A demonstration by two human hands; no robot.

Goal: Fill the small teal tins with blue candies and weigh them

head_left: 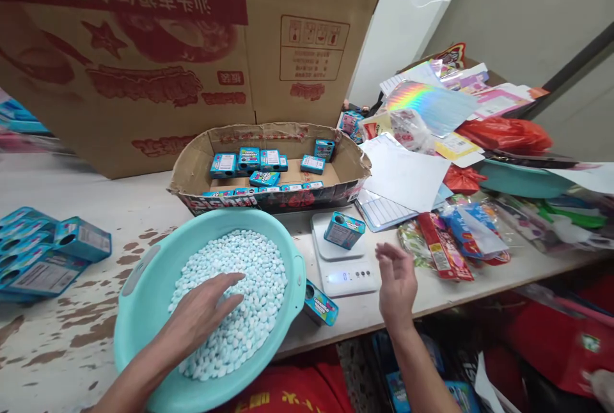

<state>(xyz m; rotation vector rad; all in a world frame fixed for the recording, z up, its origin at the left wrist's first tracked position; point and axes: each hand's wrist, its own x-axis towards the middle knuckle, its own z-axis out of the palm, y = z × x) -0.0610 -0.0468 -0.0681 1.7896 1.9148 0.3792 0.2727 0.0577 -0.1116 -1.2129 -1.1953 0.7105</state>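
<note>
My left hand (201,314) lies flat, fingers stretched out, on a heap of small pale blue candies (249,279) in a teal plastic basin (144,291). My right hand (398,282) hovers open beside a white digital scale (352,275), holding nothing. A small blue box (344,229) with a round hole in its top stands on the scale pan. Another blue box (320,304) lies on the table between the basin and the scale.
A low cardboard tray (192,167) behind the basin holds several blue boxes. More blue boxes (43,253) are piled at the left. A big carton (144,48) stands behind. Papers, wrappers and plastic bags (455,144) cover the table's right side.
</note>
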